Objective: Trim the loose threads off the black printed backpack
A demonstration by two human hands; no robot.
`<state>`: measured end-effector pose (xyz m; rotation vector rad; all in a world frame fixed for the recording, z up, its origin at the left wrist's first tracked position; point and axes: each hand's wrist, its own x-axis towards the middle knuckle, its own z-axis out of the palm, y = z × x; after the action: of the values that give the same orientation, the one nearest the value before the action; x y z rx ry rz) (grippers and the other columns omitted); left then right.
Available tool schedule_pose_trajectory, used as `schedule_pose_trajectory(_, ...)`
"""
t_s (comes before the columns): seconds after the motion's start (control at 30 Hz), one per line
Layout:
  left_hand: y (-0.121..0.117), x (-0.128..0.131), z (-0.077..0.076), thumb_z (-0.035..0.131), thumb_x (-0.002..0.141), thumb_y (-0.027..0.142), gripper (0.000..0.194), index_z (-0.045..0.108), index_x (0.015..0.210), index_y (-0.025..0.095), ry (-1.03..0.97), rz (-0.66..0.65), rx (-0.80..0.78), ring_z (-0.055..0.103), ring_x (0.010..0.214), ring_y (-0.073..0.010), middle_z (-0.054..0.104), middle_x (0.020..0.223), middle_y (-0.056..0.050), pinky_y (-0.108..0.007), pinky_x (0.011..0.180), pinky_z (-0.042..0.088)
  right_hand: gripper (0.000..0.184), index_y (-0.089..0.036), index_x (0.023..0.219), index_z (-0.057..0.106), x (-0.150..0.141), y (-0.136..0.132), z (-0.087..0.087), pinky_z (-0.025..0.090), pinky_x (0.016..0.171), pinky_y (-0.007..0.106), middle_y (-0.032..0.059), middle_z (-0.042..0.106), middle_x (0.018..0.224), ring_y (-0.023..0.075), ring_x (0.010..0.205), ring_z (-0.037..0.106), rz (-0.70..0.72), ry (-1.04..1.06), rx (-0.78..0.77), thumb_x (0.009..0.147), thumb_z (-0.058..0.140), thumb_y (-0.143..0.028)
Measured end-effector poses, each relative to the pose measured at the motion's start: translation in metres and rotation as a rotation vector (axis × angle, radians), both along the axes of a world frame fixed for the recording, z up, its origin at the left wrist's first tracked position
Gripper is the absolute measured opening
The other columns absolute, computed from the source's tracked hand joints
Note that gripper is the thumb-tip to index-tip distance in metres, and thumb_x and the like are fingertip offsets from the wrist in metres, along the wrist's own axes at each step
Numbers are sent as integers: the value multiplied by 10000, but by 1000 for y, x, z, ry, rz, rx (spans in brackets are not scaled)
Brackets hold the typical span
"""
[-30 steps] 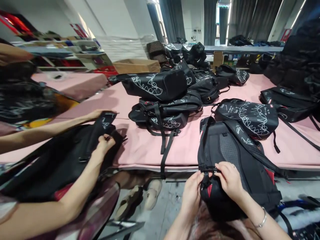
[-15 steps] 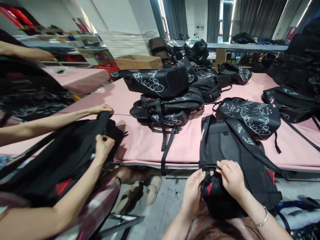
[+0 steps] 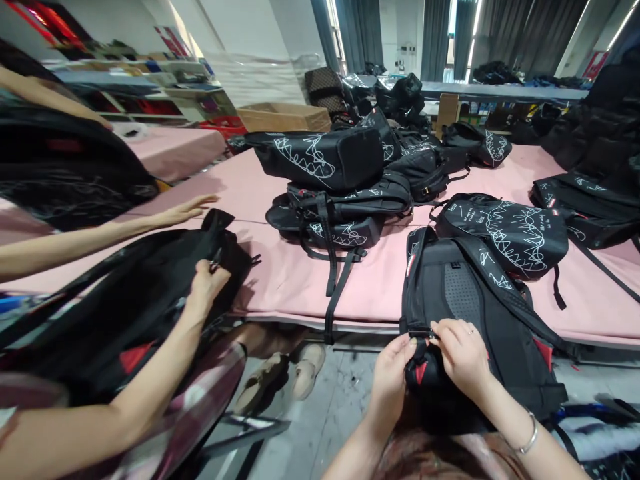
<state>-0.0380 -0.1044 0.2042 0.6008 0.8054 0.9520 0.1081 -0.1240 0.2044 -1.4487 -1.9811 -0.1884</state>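
A black backpack (image 3: 470, 313) with red trim lies back-side up, hanging over the near edge of the pink table (image 3: 280, 280) onto my lap. My left hand (image 3: 393, 380) is closed on its lower left corner beside the zipper. My right hand (image 3: 463, 357) is closed in a pinch at the same zipper line, fingers curled over the bag's bottom edge. What the fingertips pinch is too small to name beyond the bag itself.
A co-worker at my left handles another black backpack (image 3: 125, 300), one hand (image 3: 207, 283) on it, the other hand (image 3: 187, 210) flat on the table. A stack of black scribble-print backpacks (image 3: 330, 187) sits mid-table; another such backpack (image 3: 505, 230) lies beyond mine. A cardboard box (image 3: 283, 117) stands behind.
My hands stay at the zipper corner, shifted slightly. The co-worker's far hand let go of the bag's strap and now lies open on the table. The view has drifted a little.
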Motion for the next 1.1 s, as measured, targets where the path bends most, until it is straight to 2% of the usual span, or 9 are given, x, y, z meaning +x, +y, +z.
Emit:
schedule_pose_trajectory(0.23,-3,3,-3,698,676,264,249,668,886,135,56,61,-10,633,780,-163,704,854,-65,-260,763,473,203,-147,970,606,-3,2,6,370,652,324,79,625,857,191,744,535,-7,-10,-19,885,421,-154)
schedule_pose_trajectory(0.33,-3,2,-1,699,672,277,261,673,888,133,63,49,-5,634,780,-169,706,870,-72,-258,747,475,168,-169,891,597,-1,4,5,414,696,320,65,617,811,189,771,551,20,204,-60,879,430,-168)
schedule_pose_trajectory(0.47,-2,1,2,700,666,282,298,672,913,117,51,38,-9,636,791,-184,702,890,-92,-267,746,481,138,-188,955,554,0,3,1,475,677,292,52,607,847,174,767,573,60,615,-201,850,466,-206)
schedule_pose_trajectory(0.6,-3,1,-2,699,672,283,288,670,914,129,42,43,3,635,804,-182,700,887,-85,-263,751,480,292,-213,1022,569,-5,1,-2,481,680,282,40,602,887,180,782,570,104,711,-286,741,635,-257)
schedule_pose_trajectory(0.77,-5,1,-6,665,703,351,314,663,931,135,71,55,35,626,856,-200,695,911,-85,-277,774,477,103,-200,740,651,-21,3,-6,376,527,242,2,537,635,133,576,489,86,710,-308,781,558,-206)
schedule_pose_trajectory(0.83,-6,1,-5,662,701,345,348,650,979,135,76,29,40,614,923,-229,683,971,-104,-322,832,469,159,-179,614,589,-27,5,-8,345,510,238,-10,492,578,122,547,449,30,881,-378,761,577,-239)
schedule_pose_trajectory(0.93,-5,1,-4,732,596,200,425,640,1008,151,138,38,68,577,1026,-249,659,1061,-107,-354,932,424,273,-176,583,491,-33,7,-10,280,438,215,-50,403,508,82,454,332,8,1304,-551,699,654,-361)
schedule_pose_trajectory(1.03,-3,1,-7,724,558,122,432,643,981,154,211,94,93,594,1000,-241,676,1023,-98,-364,945,419,366,-192,616,419,-31,7,-8,165,381,193,-95,284,481,49,401,187,124,1650,-676,667,687,-435)
schedule_pose_trajectory(1.1,-2,0,-10,707,598,154,407,632,998,146,196,84,86,615,955,-240,687,984,-106,-381,923,436,394,-199,628,383,-25,5,-4,140,383,190,-101,252,499,45,407,158,191,1757,-669,665,698,-431)
